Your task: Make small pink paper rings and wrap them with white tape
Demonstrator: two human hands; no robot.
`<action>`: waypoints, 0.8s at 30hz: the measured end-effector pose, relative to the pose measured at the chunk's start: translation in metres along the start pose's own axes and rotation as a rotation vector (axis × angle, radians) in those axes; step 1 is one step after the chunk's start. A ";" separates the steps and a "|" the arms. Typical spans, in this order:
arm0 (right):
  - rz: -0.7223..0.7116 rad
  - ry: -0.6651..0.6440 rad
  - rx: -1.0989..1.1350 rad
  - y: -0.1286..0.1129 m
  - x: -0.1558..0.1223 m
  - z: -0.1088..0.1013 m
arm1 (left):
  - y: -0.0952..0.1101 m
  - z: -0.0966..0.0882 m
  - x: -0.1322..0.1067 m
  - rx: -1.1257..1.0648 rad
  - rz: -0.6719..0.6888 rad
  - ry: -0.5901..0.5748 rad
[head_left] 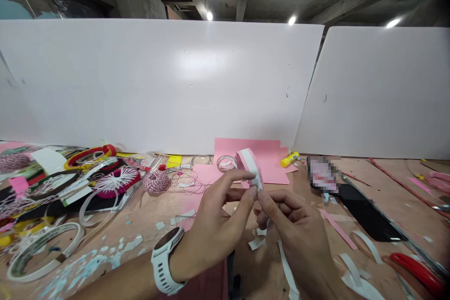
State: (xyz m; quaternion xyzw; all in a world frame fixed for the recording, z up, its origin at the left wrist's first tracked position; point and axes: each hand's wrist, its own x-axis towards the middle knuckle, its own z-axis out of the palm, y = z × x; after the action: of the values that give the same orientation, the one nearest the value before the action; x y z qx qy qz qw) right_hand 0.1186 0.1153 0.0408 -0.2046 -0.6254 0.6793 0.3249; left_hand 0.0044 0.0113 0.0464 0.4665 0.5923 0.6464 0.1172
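My left hand [211, 225], with a white sports watch [165, 262] on its wrist, and my right hand [298, 239] meet in the middle of the view. Their fingertips pinch a folded paper strip [250, 167], white on one face and pink on the other, which arches up into a loop. Behind the loop lies a sheet of pink card [253, 150]. Close by stand a small clear tape roll [225, 163] and a yellow glue stick [289, 160]. White paper strips [288, 267] and offcuts lie on the wooden table [225, 211] below my hands.
Left: a red-and-white twine ball [156, 182], a wide tape roll [45, 251], and piled craft items. Right: a black device [365, 211], a blurred object [323, 174], and a red handle [418, 272]. White boards [158, 84] stand behind the table.
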 end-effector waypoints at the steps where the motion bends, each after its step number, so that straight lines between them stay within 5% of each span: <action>1: -0.004 0.001 -0.001 0.000 0.000 0.000 | -0.001 0.000 0.000 -0.005 -0.003 0.005; 24: -0.045 0.032 -0.065 0.007 -0.001 0.001 | -0.005 0.000 0.004 0.039 0.002 0.046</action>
State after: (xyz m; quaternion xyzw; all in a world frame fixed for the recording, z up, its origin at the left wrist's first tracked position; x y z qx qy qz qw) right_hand 0.1170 0.1137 0.0343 -0.2119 -0.6461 0.6479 0.3434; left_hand 0.0006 0.0155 0.0440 0.4541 0.6069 0.6454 0.0938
